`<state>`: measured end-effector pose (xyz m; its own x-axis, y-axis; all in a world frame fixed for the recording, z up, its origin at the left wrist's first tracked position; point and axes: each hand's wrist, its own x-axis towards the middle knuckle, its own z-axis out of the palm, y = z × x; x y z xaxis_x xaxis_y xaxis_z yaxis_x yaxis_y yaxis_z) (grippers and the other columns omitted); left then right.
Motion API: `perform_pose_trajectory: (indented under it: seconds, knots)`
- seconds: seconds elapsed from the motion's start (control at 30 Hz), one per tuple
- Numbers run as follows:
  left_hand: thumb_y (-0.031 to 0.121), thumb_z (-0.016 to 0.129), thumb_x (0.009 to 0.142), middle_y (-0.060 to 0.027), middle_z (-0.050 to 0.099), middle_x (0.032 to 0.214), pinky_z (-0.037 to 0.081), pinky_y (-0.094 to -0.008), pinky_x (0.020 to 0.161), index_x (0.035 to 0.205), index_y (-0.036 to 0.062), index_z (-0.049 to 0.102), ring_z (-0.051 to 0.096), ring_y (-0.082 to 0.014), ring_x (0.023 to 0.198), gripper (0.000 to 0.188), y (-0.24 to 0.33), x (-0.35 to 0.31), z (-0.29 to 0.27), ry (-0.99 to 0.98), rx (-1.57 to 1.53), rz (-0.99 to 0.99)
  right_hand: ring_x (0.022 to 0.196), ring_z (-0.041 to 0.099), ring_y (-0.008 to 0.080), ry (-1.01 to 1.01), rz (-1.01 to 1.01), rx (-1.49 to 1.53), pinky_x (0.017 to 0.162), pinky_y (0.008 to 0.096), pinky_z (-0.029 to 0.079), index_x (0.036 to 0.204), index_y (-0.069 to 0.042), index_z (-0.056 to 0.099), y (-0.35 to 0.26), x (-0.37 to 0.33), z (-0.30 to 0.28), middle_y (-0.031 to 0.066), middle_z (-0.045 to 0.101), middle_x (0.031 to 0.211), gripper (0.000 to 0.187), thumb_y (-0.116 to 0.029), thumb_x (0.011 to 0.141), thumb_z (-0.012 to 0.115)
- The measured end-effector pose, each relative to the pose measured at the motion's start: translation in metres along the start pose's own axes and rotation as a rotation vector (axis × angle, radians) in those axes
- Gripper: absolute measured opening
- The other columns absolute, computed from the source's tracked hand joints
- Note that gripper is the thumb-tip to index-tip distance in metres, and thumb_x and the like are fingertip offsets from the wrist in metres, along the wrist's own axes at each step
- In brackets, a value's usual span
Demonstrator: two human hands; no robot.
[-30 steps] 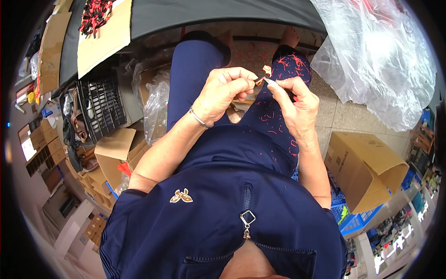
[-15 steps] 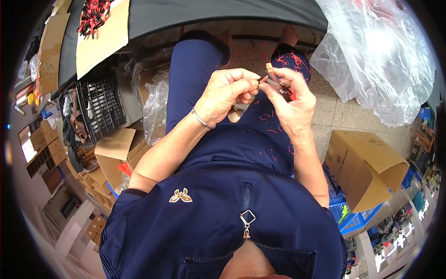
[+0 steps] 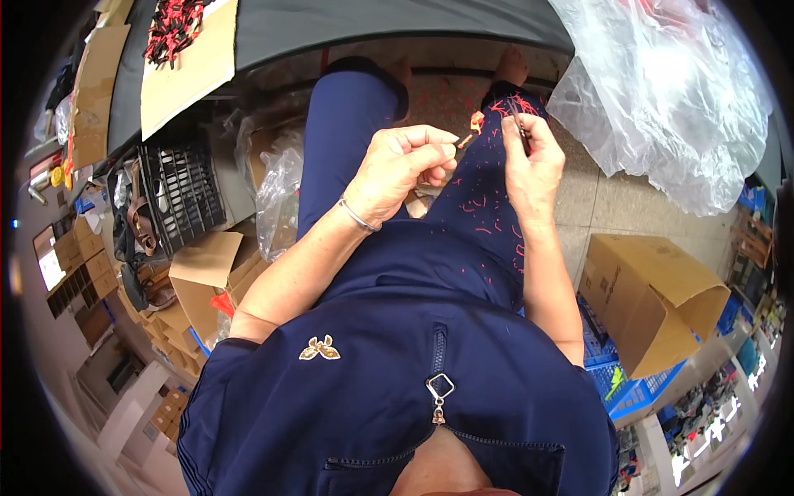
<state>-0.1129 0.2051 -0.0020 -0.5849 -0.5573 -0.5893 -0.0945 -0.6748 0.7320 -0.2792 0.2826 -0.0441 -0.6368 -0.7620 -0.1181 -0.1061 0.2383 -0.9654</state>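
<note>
Small orange piece (image 3: 476,122), too tiny to identify, is pinched at the fingertips of the left hand (image 3: 403,169) above the lap; the right hand (image 3: 529,161) is closed around a thin dark tool (image 3: 519,126), tip hidden. Hands have drawn apart since a second ago. Clear plastic bag (image 3: 670,99) and cardboard box (image 3: 653,298) sit on the floor nearby.

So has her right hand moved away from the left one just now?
Yes. The right hand has pulled rightward, away from the left hand, across the red-flecked navy trouser leg.
</note>
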Motion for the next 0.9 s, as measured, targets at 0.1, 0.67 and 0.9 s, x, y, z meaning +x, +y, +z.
perform_pose_trajectory:
  seconds: [0.1, 0.67, 0.9]
  knots:
    - [0.009, 0.063, 0.085, -0.0031, 0.063, 0.077, 0.047, -0.0196, 0.062, 0.097, -0.0008, 0.064, 0.054, -0.0056, 0.064, 0.015, -0.002, 0.001, -0.005, -0.018, -0.102, 0.009, 0.068, 0.056, 0.0084, 0.041, -0.133, 0.014, 0.062, 0.0242, 0.046, 0.094, -0.002, 0.061, -0.017, -0.012, -0.001, 0.0043, 0.063, 0.077, 0.017, -0.012, 0.083, 0.068]
    - [0.009, 0.062, 0.085, -0.0048, 0.064, 0.078, 0.047, -0.0203, 0.062, 0.097, -0.0023, 0.063, 0.056, -0.0069, 0.064, 0.016, -0.002, 0.002, 0.000, -0.037, -0.191, 0.016, 0.064, 0.064, 0.0183, -0.083, -0.319, -0.224, 0.057, 0.0283, 0.050, 0.083, -0.003, 0.061, -0.024, -0.032, -0.005, 0.0076, 0.064, 0.072, 0.019, -0.011, 0.074, 0.075]
    - [0.008, 0.062, 0.085, -0.0039, 0.064, 0.078, 0.048, -0.0197, 0.062, 0.098, -0.0027, 0.063, 0.055, -0.0059, 0.063, 0.017, -0.006, 0.002, 0.000, -0.008, -0.158, 0.023, 0.064, 0.064, 0.0167, -0.058, -0.241, -0.192, 0.059, 0.0274, 0.050, 0.085, -0.003, 0.061, -0.026, -0.032, -0.004, 0.0075, 0.065, 0.074, 0.019, -0.012, 0.075, 0.076]
